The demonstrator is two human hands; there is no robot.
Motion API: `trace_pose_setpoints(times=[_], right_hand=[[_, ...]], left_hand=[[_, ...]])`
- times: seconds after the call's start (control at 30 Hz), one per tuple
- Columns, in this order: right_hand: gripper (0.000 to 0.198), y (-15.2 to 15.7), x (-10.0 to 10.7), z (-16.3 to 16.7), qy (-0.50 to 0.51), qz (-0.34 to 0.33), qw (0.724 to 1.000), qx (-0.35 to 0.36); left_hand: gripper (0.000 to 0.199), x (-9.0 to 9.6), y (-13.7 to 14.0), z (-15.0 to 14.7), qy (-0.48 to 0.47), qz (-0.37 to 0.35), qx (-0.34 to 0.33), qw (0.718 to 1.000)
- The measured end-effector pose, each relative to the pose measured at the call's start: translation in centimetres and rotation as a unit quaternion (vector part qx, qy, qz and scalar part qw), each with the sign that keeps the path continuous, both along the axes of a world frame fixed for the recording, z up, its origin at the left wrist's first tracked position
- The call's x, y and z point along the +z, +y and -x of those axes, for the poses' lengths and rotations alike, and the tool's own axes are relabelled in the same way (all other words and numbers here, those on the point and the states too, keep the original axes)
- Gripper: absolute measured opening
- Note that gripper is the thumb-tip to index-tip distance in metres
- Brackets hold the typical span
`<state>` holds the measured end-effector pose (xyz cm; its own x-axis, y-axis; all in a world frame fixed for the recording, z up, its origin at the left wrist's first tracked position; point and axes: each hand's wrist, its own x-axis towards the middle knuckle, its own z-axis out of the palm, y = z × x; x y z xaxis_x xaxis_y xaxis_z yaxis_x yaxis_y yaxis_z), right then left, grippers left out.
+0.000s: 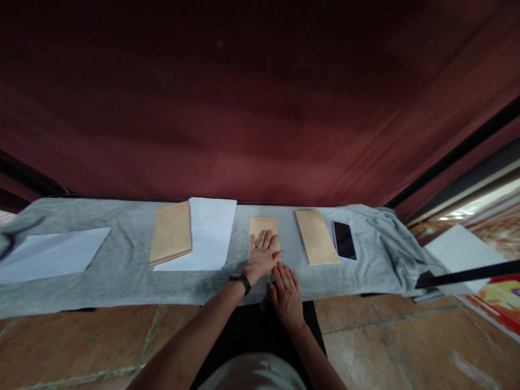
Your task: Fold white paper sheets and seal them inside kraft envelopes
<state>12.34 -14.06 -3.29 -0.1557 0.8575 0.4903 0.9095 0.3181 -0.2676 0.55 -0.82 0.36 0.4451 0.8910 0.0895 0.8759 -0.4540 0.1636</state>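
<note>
A brown paper envelope (257, 223) lies upright on the grey cloth in front of me, its lower part covered by my hands. My left hand (262, 257), with a dark band on the wrist, rests flat on it, fingers spread toward its far end. At the envelope's near right corner is my right hand (287, 292), its fingers stretched out and lying close together, the tips touching the left hand's edge. Nothing shows in either hand's grasp. To the right lies another brown envelope (317, 238), slightly turned.
A stack of brown envelopes (171, 233) overlaps white paper sheets (212, 235) on the left. More white paper (57, 253) lies farther left. A phone (344, 240) is at the right. The grey cloth (130, 238) covers a narrow surface against a dark red panel (260, 135).
</note>
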Motion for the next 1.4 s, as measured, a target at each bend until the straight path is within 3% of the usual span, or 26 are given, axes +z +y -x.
trace_pose_setpoints(times=[0.53,1.4], right_hand=[[0.052,-0.1,-0.2,0.1,-0.004,-0.007,1.0,-0.003],[0.048,-0.3,0.5,-0.2,-0.012,0.015,1.0,0.005]], left_hand=[[0.06,0.2,0.3,0.1,-0.024,0.01,0.009,1.0],[0.052,-0.3,-4.6,3.8,-0.009,-0.056,-0.041,0.998]])
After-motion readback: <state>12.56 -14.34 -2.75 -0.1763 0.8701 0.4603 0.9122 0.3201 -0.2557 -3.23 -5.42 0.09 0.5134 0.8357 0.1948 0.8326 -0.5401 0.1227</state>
